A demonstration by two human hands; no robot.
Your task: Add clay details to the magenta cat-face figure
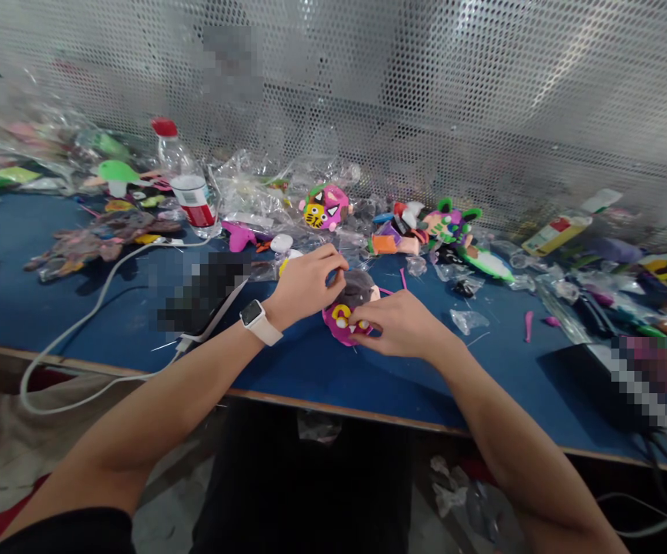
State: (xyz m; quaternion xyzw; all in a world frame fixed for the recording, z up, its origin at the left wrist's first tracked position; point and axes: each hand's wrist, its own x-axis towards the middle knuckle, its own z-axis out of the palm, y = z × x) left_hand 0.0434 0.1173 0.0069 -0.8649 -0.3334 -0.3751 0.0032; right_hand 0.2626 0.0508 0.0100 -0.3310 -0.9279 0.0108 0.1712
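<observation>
On the blue table in front of me lies a modelling-clay face (341,335), magenta with yellow ring-shaped eyes, small white pointed bits and a grey upper part. My right hand (399,325) reaches in from the right, thumb and fingertips pinched together right at the eyes; what they grip is too small to make out. Above and left of the face is my left hand (310,285), with a watch (259,320) on its wrist. Its thumb and index finger meet in a pinch beside the grey part, and anything between them is hidden.
Behind the face sit a yellow and pink clay cat face (325,208) and other clay pieces among plastic wrap. A red-capped bottle (186,181) stands at the back left. The phone (209,292) with its white cable (79,338) lies left. A dark device (592,385) is right.
</observation>
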